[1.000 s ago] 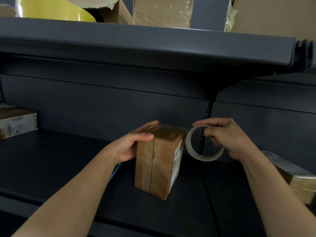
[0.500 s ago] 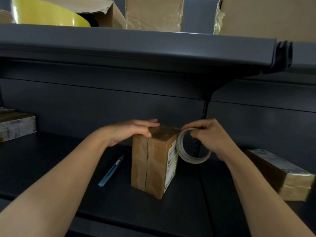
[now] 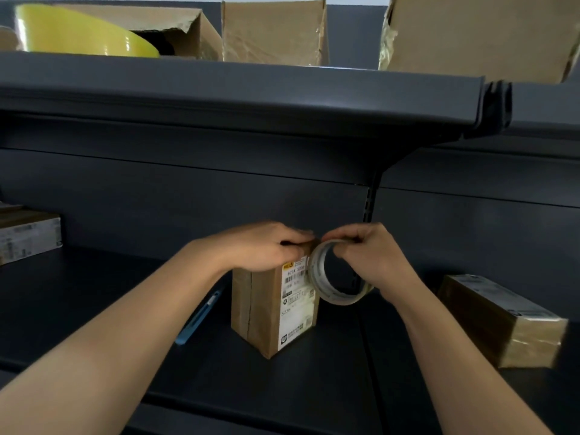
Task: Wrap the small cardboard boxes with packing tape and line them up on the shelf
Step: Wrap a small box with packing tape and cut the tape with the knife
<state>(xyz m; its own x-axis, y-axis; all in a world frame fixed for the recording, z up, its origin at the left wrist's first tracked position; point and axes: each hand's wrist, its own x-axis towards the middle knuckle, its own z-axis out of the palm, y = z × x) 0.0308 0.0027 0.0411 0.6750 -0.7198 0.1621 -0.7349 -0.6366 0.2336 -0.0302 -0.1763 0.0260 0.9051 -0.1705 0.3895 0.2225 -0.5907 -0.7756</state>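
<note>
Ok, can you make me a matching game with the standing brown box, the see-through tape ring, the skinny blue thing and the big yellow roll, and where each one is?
Things:
1. upright brown cardboard box with white label
2. clear round tape roll
3. slim blue plastic cutter
4. big yellow roll

Places:
A. on the dark upper shelf
B. gripped by the right hand
C. held at its top by the left hand
D. lying on the dark lower shelf, left of the box

Pairs: 1-C, 2-B, 3-D, 4-A

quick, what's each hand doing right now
Left hand: grips the top of the cardboard box.
Right hand: pinches the packing tape roll.
</note>
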